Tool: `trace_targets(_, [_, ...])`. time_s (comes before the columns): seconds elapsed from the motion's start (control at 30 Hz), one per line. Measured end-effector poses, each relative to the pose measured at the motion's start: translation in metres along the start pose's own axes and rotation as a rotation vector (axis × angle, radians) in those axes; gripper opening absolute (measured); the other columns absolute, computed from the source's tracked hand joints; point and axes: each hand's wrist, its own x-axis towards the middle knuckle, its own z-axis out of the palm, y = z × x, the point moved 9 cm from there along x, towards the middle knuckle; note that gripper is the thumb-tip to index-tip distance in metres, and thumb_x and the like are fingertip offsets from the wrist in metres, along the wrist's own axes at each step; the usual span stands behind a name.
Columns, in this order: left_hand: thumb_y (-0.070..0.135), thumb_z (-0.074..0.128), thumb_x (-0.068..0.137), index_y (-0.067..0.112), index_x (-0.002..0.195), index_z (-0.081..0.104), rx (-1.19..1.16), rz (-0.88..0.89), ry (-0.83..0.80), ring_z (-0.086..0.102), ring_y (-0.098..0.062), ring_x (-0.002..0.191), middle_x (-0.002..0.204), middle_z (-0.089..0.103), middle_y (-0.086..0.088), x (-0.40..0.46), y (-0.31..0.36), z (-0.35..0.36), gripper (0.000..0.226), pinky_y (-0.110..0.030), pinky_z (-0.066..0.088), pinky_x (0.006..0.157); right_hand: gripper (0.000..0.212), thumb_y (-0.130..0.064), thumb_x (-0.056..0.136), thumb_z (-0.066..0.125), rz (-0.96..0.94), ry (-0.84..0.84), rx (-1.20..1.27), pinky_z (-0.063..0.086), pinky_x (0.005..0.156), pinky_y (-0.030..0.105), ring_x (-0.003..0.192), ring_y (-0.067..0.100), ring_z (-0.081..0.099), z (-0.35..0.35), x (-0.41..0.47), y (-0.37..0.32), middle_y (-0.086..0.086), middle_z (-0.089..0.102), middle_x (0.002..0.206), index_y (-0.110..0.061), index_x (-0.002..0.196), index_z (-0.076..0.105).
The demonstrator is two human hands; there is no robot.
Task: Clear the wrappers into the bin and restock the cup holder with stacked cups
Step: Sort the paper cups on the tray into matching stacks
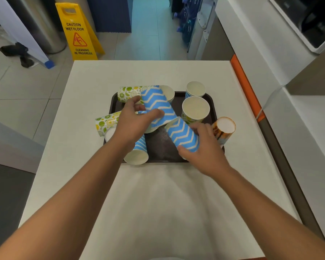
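A dark tray (159,149) on the white table (94,85) holds paper cups. My left hand (133,122) grips a long blue-and-white zigzag cup stack (156,103) that lies tilted across the tray. My right hand (201,147) closes on a second zigzag cup (182,134) lying on its side. Another zigzag cup (138,153) lies under my left wrist with its mouth toward me. Lime-print cups lie at the back left (128,92) and the left edge (106,121). Upright cups stand at the back right (195,89) and in the middle right (195,108). An orange cup (223,128) leans at the tray's right edge.
A yellow wet-floor sign (77,32) stands on the tiled floor beyond the table. A white counter with an orange edge strip (246,85) runs along the right. A ladder foot (49,63) and a dark cloth (17,51) lie at the far left.
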Motion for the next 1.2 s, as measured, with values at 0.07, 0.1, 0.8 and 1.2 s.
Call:
trace_targets(0.07, [0.031,0.081,0.058,0.021,0.132,0.051,-0.003,0.084,-0.066,0.065,-0.009,0.096,0.112,0.061,0.005,-0.009,0.005,0.013,0.08,-0.029,0.056,0.08,0.054,-0.03,0.073,0.075,-0.016,0.025,0.073,0.045,0.081,0.026,0.099,0.011,0.053,0.016,-0.008,0.009,-0.002,0.047,0.11,-0.016,0.119,0.049])
trace_targets(0.1, [0.027,0.081,0.061,0.02,0.13,0.052,0.012,0.138,-0.102,0.065,-0.008,0.097,0.115,0.062,0.004,-0.015,0.008,0.021,0.075,-0.029,0.056,0.082,0.054,-0.028,0.074,0.076,-0.015,0.039,0.1,0.045,0.082,0.026,0.1,0.011,0.052,0.023,-0.011,0.015,-0.001,0.049,0.111,-0.015,0.119,0.05])
trace_targets(0.8, [0.011,0.081,0.066,0.016,0.139,0.043,0.525,0.365,-0.339,0.053,-0.02,0.118,0.121,0.055,0.003,-0.024,-0.049,0.105,0.082,-0.041,0.045,0.1,0.07,-0.011,0.078,0.074,0.368,0.186,0.33,0.049,0.091,0.027,0.105,0.009,0.056,0.019,-0.053,0.06,-0.01,0.051,0.125,-0.02,0.139,0.041])
trace_targets(1.2, [0.041,0.062,0.089,0.012,0.12,0.059,1.019,0.237,0.036,0.057,-0.025,0.108,0.116,0.061,-0.008,-0.017,-0.022,0.0,0.042,-0.035,0.044,0.083,0.038,-0.02,0.082,0.068,0.061,0.088,0.303,0.046,0.078,0.019,0.096,0.007,0.056,0.02,0.005,-0.051,-0.008,0.057,0.113,-0.022,0.117,0.052])
